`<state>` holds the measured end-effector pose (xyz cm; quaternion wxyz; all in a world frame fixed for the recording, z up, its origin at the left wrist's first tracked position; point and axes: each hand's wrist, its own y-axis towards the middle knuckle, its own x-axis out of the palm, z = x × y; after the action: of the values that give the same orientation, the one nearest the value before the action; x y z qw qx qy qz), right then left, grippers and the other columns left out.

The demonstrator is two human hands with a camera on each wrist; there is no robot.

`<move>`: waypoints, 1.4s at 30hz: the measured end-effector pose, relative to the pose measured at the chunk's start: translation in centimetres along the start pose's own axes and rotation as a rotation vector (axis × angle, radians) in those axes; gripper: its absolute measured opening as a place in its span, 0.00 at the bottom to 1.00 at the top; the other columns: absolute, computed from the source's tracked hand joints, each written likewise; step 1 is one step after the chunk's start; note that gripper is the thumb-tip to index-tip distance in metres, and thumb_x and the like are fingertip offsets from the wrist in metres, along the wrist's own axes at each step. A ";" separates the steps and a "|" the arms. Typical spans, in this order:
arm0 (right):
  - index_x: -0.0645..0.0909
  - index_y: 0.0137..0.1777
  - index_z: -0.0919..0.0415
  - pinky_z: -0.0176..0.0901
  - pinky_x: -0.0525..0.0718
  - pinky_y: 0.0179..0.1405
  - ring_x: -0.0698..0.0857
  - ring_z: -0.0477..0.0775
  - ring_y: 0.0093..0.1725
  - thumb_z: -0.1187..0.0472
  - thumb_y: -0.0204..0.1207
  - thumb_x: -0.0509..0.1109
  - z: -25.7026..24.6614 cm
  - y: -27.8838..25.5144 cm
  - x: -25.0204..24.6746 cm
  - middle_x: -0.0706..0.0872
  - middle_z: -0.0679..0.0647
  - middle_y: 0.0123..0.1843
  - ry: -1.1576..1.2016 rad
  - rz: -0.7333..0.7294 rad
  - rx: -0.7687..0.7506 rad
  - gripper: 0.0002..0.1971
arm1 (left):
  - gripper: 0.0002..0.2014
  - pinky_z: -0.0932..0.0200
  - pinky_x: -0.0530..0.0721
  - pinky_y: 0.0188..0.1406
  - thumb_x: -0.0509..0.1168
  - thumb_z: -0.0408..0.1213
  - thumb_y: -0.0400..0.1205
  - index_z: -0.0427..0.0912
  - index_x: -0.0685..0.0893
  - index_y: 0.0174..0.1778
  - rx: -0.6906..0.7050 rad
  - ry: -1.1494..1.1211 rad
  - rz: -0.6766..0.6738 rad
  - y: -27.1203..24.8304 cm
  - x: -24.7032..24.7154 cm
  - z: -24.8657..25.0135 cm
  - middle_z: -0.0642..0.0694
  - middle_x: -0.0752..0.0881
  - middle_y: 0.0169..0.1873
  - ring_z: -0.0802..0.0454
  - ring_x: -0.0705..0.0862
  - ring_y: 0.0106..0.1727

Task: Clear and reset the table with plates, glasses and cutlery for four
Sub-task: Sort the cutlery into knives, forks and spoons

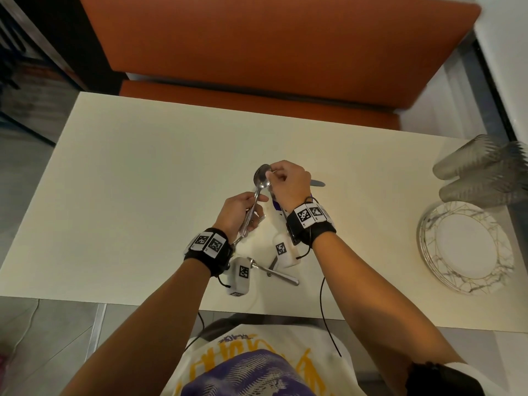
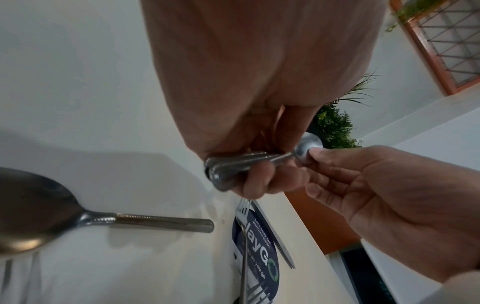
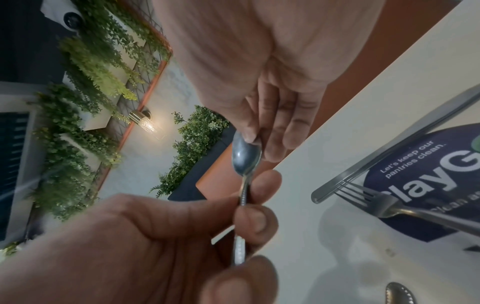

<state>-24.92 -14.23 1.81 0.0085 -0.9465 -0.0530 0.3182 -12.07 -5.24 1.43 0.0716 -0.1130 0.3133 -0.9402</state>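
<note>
with your left hand [image 1: 241, 214] gripping the bundled spoons [image 2: 233, 166] by the handles above the table [image 1: 137, 178], keep your right hand [image 1: 288, 182] pinching one bowl and draw that spoon straight out so the others stay aligned.

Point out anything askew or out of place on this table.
The glasses at the table's right edge lie tipped on their sides beside the stacked plates. A fork and knife lie crossed over a printed sticker.
</note>
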 end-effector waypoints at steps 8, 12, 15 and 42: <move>0.89 0.50 0.60 0.20 0.78 0.40 0.85 0.43 0.36 0.62 0.78 0.75 -0.7 -0.5 0.3 0.90 0.49 0.39 0.044 0.077 -0.068 0.04 | 0.14 0.56 0.75 0.25 0.53 0.30 0.88 0.35 0.84 0.47 0.021 0.060 0.013 -0.3 0.5 -1.2 0.39 0.84 0.31 0.46 0.78 0.26; 0.87 0.60 0.58 0.44 0.87 0.48 0.89 0.50 0.42 0.54 0.83 0.71 -0.1 -1.2 0.8 0.92 0.52 0.45 0.060 -0.089 -0.050 0.11 | 0.11 0.60 0.64 0.22 0.56 0.33 0.87 0.42 0.81 0.41 -0.001 0.144 0.128 0.5 0.0 -2.1 0.51 0.74 0.26 0.54 0.67 0.24; 0.80 0.72 0.58 0.44 0.86 0.54 0.87 0.50 0.48 0.59 0.86 0.65 1.4 -2.3 1.5 0.89 0.53 0.51 -0.051 -0.220 -0.032 0.16 | 0.10 0.58 0.68 0.26 0.58 0.35 0.84 0.42 0.85 0.43 -0.014 0.220 0.221 0.5 -1.1 -3.0 0.50 0.77 0.29 0.53 0.70 0.26; 0.84 0.46 0.56 0.47 0.80 0.51 0.81 0.56 0.51 0.75 0.74 0.70 3.6 -4.6 6.3 0.83 0.51 0.47 -0.635 -0.793 -0.389 0.12 | 0.16 0.58 0.71 0.29 0.57 0.40 0.89 0.50 0.92 0.52 0.020 0.109 0.503 -0.8 -9.2 -6.5 0.51 0.78 0.29 0.53 0.73 0.28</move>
<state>-22.47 -9.07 -4.62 -0.0637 -0.6952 -0.4640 0.5453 -4.89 1.01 -4.69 0.2872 0.0203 0.3255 -0.9006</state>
